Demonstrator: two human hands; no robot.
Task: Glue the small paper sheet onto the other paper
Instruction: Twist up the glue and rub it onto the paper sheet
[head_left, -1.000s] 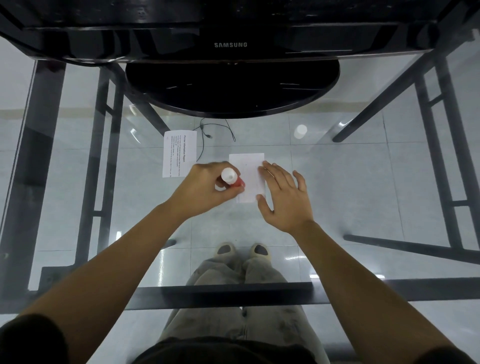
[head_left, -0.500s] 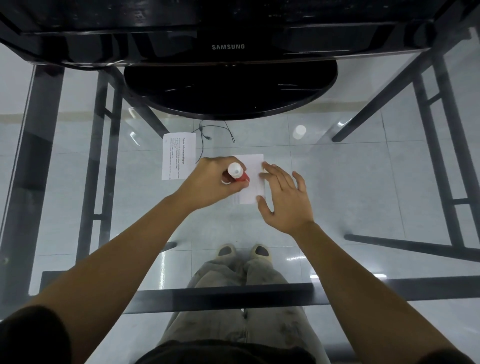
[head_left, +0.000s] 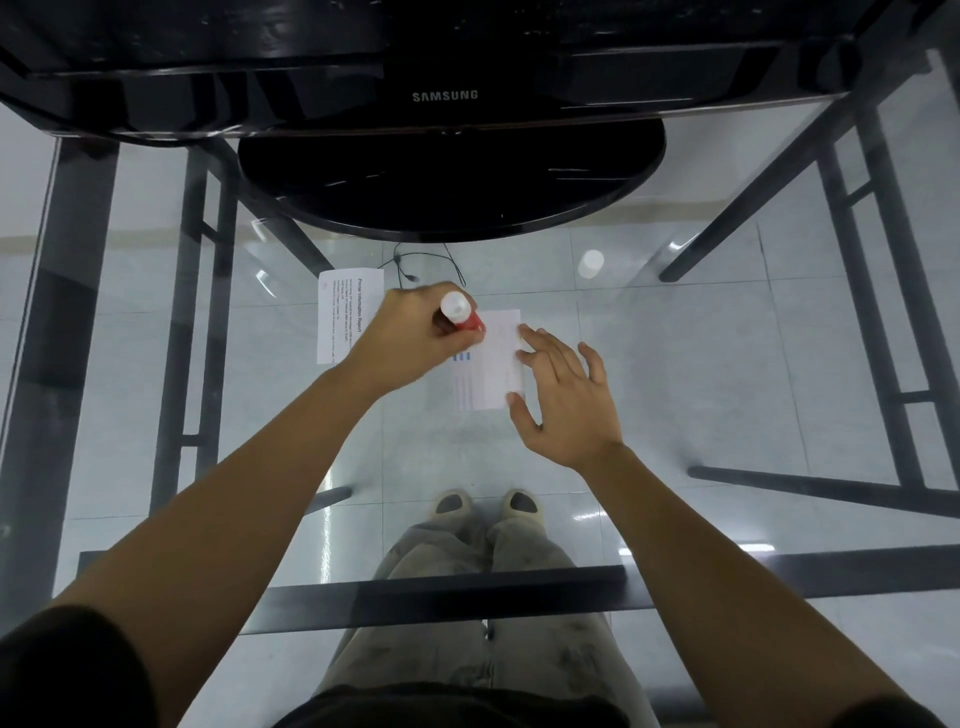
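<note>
A small white paper sheet (head_left: 488, 364) lies on the glass table (head_left: 727, 364) in the middle of the head view. My right hand (head_left: 563, 395) rests flat on its right edge, fingers spread. My left hand (head_left: 410, 338) is closed around a red glue stick (head_left: 462, 314) with a white end, tilted so its tip meets the sheet's upper left corner. A second white sheet (head_left: 343, 312) with printed text lies just to the left, partly hidden under my left hand.
A black Samsung monitor (head_left: 447, 93) on a round stand (head_left: 452, 182) fills the far side of the table. A white cap (head_left: 592, 262) sits at the right behind the papers. A thin black cable (head_left: 421, 262) loops near the stand. The table's black frame bars show through the glass.
My left hand has moved the glue stick up along the small sheet, away from me, uncovering the sheet's lower part. My right hand has stayed on the sheet's right edge.
</note>
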